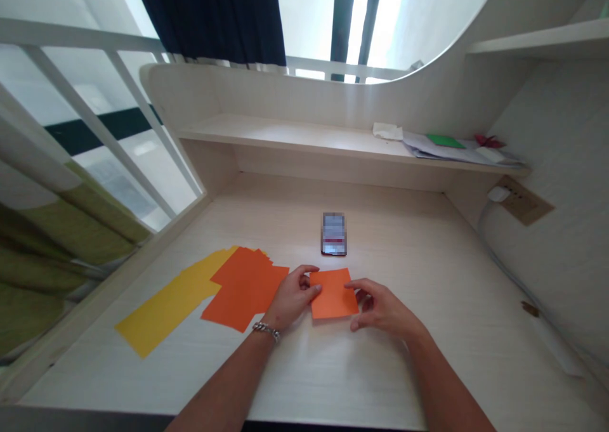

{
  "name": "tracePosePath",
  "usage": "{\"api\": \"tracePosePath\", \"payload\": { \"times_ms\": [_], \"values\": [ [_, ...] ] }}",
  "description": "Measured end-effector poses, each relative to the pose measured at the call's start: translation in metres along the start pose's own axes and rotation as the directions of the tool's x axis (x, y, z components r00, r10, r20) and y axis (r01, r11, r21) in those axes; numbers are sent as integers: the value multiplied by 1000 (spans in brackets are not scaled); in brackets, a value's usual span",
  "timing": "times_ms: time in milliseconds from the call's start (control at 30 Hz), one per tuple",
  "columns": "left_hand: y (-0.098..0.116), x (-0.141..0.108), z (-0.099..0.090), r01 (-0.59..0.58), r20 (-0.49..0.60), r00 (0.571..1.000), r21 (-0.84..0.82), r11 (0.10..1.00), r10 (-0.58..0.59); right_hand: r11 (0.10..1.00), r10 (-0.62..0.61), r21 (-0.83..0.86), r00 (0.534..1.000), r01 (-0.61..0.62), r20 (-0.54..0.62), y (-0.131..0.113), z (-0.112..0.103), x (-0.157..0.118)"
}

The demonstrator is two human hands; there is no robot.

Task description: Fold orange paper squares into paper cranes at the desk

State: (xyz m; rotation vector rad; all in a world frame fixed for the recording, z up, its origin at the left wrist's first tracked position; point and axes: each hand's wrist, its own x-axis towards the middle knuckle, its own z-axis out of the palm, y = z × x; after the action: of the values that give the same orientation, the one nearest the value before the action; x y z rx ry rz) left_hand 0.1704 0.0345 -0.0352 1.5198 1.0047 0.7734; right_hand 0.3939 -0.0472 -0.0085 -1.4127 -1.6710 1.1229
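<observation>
1 orange paper square (333, 299), lower centre of frame. Left hand (291, 297) pinches its left edge; right hand (383, 308) touches right edge, cannot tell if gripping. 1 phone (333, 234) at centre.

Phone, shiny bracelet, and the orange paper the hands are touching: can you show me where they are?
Phone (333, 234), head view: middle of its screen.
Bracelet (268, 328), head view: its metal links.
Touched orange paper (335, 297), head view: middle of its flat face.
</observation>
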Motion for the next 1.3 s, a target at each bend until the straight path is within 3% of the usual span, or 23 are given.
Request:
{"api": "tracePosePath", "payload": {
  "times_ms": [133, 233, 333, 533, 667, 833, 967, 1100, 1233, 1300],
  "values": [
    [3, -2, 2, -59, 17, 998, 196, 979, 57, 959, -25, -283, 1000, 21, -10, -5, 2, -2],
    [7, -6, 5, -154, 6, 985, 454, 878, 170, 901, 11, -434, 1000, -9, 3, -6, 4, -3],
    [8, -10, 0, -164, -33, 973, 604, 780, 230, 879, 44, -474, 999, -54, -32, -4, 3, -4],
    [8, -12, -16, -98, -64, 979, 683, 724, 192, 866, 59, -474, 975, -158, -216, 5, -1, 7],
    [13, -2, -5, -169, 44, 980, 701, 693, 194, 847, 70, -494, 963, -196, -260, 11, -1, 21],
    [18, 13, 9, -105, 46, 994, 732, 674, 104, 828, 109, -512, 961, -230, -255, 10, -1, 29],
    [17, 17, 9, -119, 56, 992, 697, 707, 112, 835, 107, -495, 953, -241, -283, 13, 2, 27],
    [12, 17, 7, -138, 54, 990, 567, 812, 131, 877, 71, -433, 946, -210, -316, 17, 3, 25],
    [10, 20, 4, -87, 36, 996, 168, 982, 82, 966, 20, -240, 955, -95, -294, 11, -4, 17],
    [10, 22, 3, -38, 27, 999, -71, 997, 40, 995, 8, -100, 976, -30, -219, 4, -9, 12]
  ]
}}
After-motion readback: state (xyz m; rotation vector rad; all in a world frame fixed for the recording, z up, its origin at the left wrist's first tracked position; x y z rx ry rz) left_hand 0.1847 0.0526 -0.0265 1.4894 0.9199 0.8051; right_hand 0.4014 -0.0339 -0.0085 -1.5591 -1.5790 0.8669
